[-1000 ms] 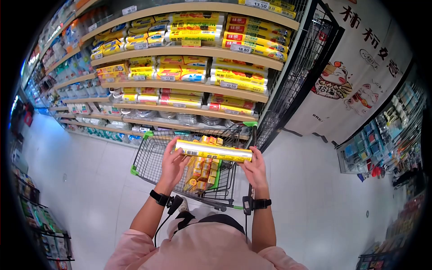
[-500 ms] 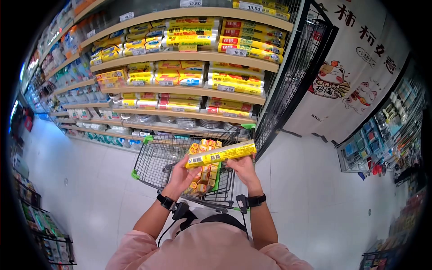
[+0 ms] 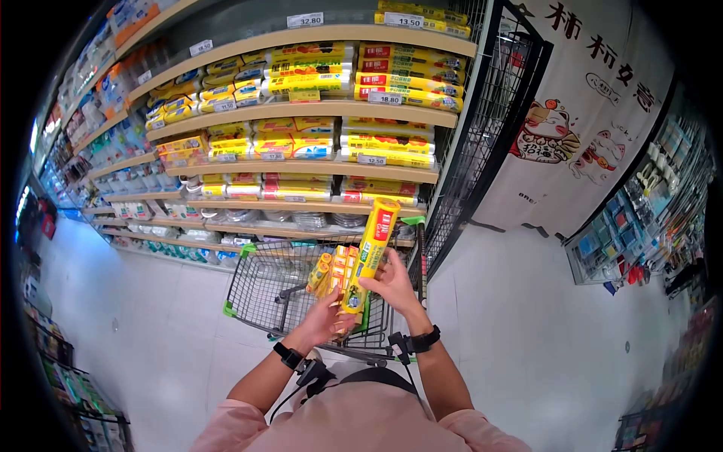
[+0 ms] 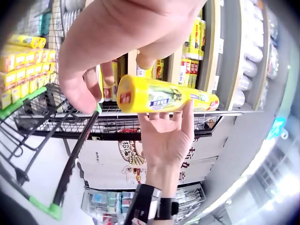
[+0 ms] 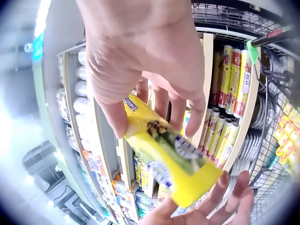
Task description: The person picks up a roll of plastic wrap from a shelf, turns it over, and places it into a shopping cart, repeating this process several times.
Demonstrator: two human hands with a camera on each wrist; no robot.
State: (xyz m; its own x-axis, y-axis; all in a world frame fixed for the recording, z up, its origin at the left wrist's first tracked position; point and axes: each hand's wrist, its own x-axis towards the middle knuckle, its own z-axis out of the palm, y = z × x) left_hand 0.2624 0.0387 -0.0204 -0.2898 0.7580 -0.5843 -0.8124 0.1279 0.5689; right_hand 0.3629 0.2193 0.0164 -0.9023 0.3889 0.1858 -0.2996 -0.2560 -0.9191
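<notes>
A yellow tube-shaped packaged roll (image 3: 372, 252) with red, green and blue labels slants over the cart in the head view. My right hand (image 3: 394, 286) grips it, thumb on the near side and fingers behind, as the right wrist view shows on the printed wrapper (image 5: 161, 145). Close to the roll's lower end is my left hand (image 3: 322, 324), its fingers loosely bent. From the left wrist, the roll's yellow end cap (image 4: 129, 93) shows just beyond my left hand (image 4: 126, 37), with my right hand (image 4: 166, 140) around the roll farther off.
A wire shopping cart (image 3: 252, 290) with green corners stands below, holding several small yellow-orange boxes (image 3: 343, 264). Ahead, shelves (image 3: 301, 113) carry yellow rolls and price tags. A black mesh panel (image 3: 486, 128) and a printed curtain (image 3: 572, 75) stand to the right.
The roll went from level between both hands to steeply slanted, its far end raised. Its printed front has turned into view. My left hand moved down and right to the lower end.
</notes>
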